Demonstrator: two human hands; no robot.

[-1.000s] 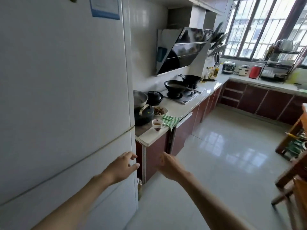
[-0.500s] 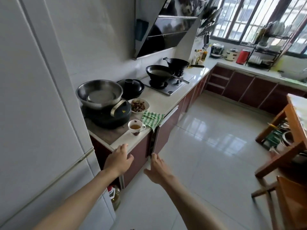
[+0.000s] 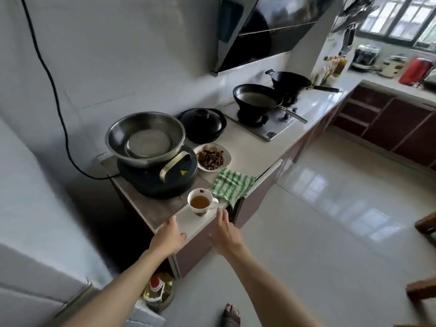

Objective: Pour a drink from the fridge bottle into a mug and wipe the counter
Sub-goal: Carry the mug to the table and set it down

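Mug (image 3: 203, 204): white, flared, small handle turned right, amber drink inside. It stands near the front edge of the desk (image 3: 247, 149), which is pale and smooth there.

Left grip (image 3: 168, 237): fingers straight, holding nothing, reaching over the desk corner just short of the mug, down-left of it. Right grip (image 3: 226, 230): fingers loosely extended, empty, fingertips just below the mug's handle; contact cannot be told.

Green-and-white checked cloth (image 3: 232, 185): soft, crumpled, just right of the mug, one corner drooping over the desk edge. Behind the mug, a dark round cooker (image 3: 158, 178) with a brass-coloured handle carries a shiny steel basin (image 3: 145, 136). A white dish (image 3: 213, 156) of brown pieces sits beside it; a black lidded clay pot (image 3: 203, 125) lies further back. Two dark woks (image 3: 257, 97) stand on the hob.

On the floor by the cabinet stands an oil bottle (image 3: 157, 291) with a red cap.

Since half a second ago, both grips have come closer to the mug, and the view has tilted further down.
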